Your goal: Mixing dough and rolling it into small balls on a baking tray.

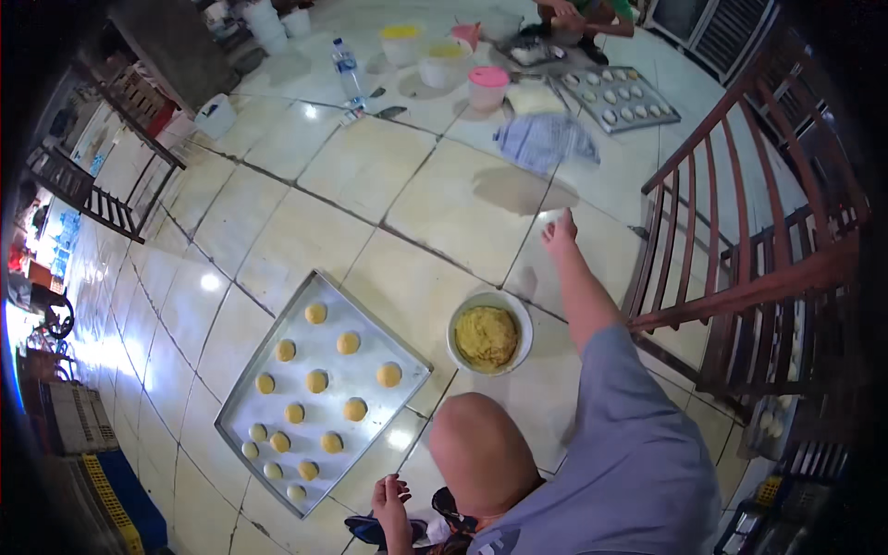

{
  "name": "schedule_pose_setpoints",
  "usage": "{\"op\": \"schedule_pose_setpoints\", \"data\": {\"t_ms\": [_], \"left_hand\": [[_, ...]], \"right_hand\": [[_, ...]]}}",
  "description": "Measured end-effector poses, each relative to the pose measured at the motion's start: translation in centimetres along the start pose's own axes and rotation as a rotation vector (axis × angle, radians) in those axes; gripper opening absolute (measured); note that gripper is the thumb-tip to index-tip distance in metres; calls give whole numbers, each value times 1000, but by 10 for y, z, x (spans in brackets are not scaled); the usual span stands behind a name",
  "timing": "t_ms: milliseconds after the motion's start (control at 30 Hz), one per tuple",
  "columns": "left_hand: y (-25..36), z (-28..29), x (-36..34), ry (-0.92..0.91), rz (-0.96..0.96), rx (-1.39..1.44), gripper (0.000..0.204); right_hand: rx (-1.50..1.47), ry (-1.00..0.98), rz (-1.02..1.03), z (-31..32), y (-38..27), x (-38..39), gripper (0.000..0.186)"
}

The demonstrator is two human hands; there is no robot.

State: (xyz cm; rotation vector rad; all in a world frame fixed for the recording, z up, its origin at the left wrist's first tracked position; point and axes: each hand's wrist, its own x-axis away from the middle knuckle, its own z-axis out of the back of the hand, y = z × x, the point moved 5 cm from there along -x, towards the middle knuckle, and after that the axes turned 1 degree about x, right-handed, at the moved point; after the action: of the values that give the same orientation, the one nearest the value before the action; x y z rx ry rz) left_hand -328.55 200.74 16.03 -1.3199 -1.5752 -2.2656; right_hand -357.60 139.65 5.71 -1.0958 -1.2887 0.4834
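My right arm [601, 305] stretches forward over the tiled floor. At its end, my right hand [560, 231] has its fingers closed, and a pale patch shows at the fingertips that I cannot make out. Just beyond it is a blurred blue-and-white cloth [548, 141], apart from the hand, with a shadow on the tiles below. Beside my knee, my left hand [390, 504] is curled with fingertips pressed together; what they hold, if anything, is hidden. A white bowl [527, 350] holds yellowish-brown dough [487, 338]. Left of it, a metal baking tray [370, 328] carries several round dough balls [317, 380].
A wooden rack [684, 268] stands on the right. Farther off are a tray of filled cups [647, 113], a pink-lidded tub [487, 88], a water bottle [347, 69] and tubs of yellow stuff [400, 44]. Another person's hands [566, 17] show at the top.
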Motion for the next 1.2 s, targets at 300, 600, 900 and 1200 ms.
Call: {"op": "schedule_pose_setpoints", "data": {"t_ms": [300,600,900,1200], "left_hand": [[-28,103,35,180,114,-126,24],[-11,62,22,129,34,-149,22],[43,2,-15,9,-203,38,21],[133,-78,-10,-139,-535,77,24]], "right_hand": [[1667,118,761,5,15,-6,35],[931,-245,660,-31,-19,84,30],[-84,-589,523,-53,-162,177,28],[-742,-1171,-10,-135,-147,314,36]]}}
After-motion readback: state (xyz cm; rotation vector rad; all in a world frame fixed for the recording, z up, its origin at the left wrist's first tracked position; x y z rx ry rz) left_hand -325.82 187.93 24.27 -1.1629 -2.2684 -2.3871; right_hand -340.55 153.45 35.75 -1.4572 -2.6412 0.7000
